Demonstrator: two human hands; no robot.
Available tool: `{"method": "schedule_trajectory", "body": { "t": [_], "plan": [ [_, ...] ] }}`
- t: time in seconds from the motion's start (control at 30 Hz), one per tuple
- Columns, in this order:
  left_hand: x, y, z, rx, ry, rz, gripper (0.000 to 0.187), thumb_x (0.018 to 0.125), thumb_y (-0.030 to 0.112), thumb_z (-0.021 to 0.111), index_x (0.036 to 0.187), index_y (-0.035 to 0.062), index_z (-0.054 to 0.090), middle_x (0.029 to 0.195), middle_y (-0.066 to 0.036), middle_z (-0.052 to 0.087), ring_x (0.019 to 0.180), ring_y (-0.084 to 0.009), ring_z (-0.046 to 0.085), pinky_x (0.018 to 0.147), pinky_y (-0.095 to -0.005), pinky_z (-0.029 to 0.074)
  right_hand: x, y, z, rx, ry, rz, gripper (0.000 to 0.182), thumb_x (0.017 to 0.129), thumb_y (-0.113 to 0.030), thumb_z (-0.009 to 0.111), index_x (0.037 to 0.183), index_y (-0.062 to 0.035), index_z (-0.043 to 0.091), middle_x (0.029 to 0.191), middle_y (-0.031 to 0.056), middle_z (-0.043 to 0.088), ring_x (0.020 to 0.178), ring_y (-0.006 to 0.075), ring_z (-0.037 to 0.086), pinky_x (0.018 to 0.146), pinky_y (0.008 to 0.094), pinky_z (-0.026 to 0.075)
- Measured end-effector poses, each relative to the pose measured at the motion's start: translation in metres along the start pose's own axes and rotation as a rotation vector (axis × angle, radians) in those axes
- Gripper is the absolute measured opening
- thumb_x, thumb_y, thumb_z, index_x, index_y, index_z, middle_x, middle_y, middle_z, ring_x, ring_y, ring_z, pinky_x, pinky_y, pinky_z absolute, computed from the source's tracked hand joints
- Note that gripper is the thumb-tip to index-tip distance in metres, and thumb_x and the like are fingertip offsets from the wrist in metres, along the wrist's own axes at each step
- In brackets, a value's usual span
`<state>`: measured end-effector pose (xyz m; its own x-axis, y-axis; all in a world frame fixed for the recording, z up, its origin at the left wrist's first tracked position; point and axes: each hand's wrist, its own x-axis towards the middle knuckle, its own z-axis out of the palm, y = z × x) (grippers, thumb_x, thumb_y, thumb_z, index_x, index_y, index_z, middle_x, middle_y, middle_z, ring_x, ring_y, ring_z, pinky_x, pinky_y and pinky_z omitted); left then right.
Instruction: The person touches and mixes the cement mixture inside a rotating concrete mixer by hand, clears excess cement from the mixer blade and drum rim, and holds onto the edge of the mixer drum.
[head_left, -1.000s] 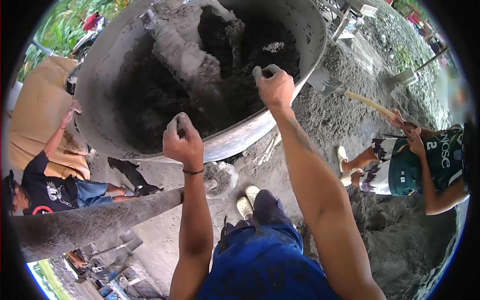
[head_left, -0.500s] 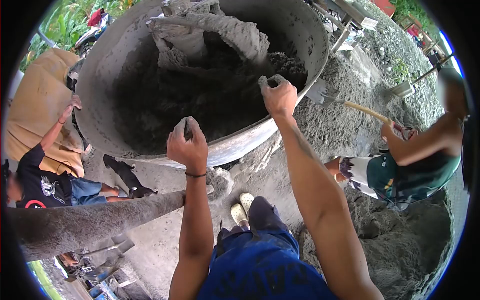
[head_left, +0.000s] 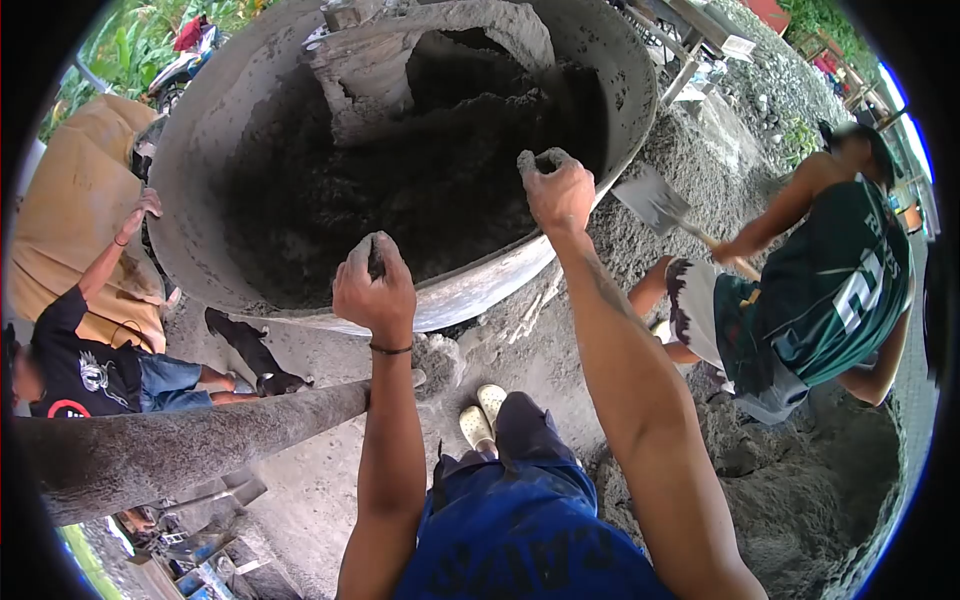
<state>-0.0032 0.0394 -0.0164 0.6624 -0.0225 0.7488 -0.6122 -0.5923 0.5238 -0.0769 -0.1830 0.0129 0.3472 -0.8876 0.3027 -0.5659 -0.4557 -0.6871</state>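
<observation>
My left hand (head_left: 374, 290) is raised at the near rim of a wide round mixing drum (head_left: 470, 298). Its fingers curl round to the thumb, leaving a small dark hollow with nothing visible inside. Farther right and higher, my right hand (head_left: 558, 195) appears in front of the drum's right side, its fingers bent in toward the thumb and nothing seen between them. Grey dust coats the fingertips of both. Inside the drum lies dark grey mortar mix (head_left: 420, 195), with a caked mixing paddle (head_left: 365, 60) standing in it at the back.
At right a co-worker (head_left: 830, 280) bends with a shovel (head_left: 655, 203) over a grey sand heap (head_left: 690, 150). Another person (head_left: 95, 365) stands at left, one hand by the drum. A dusty pole (head_left: 200, 445) crosses the lower left. A black dog (head_left: 250, 350) is near the drum.
The mixing paddle has turned inside the drum. The co-worker at right has bent forward, and the shovel blade shows barer. My hands have stayed in place.
</observation>
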Motion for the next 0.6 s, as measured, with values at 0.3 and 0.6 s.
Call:
{"method": "schedule_trajectory", "body": {
  "t": [0.3, 0.6],
  "plan": [
    [0.0007, 0.0001, -0.0002, 0.031, 0.027, 0.041, 0.009, 0.082, 0.015, 0.073, 0.083, 0.0062, 0.072, 0.075, -0.008, 0.071, 0.067, -0.028, 0.066, 0.061, -0.0387, 0.051, -0.0002, -0.0007, 0.0001, 0.002, -0.009, -0.008, 0.038, 0.081, -0.041, 0.068, 0.09, -0.0049, 0.074, 0.082, 0.0225, 0.07, 0.086, 0.0413, 0.067, 0.08, 0.0459, 0.053],
    [-0.0014, -0.0007, 0.0013, -0.003, 0.023, 0.035, 0.011, 0.082, 0.016, 0.074, 0.08, 0.0054, 0.072, 0.073, -0.008, 0.07, 0.064, -0.0275, 0.065, 0.059, -0.0379, 0.05, -0.002, -0.0006, -0.0057, 0.009, -0.024, 0.0, 0.036, 0.082, -0.042, 0.068, 0.092, -0.0082, 0.074, 0.081, 0.0208, 0.07, 0.085, 0.0401, 0.068, 0.079, 0.0451, 0.054]
  ]
}}
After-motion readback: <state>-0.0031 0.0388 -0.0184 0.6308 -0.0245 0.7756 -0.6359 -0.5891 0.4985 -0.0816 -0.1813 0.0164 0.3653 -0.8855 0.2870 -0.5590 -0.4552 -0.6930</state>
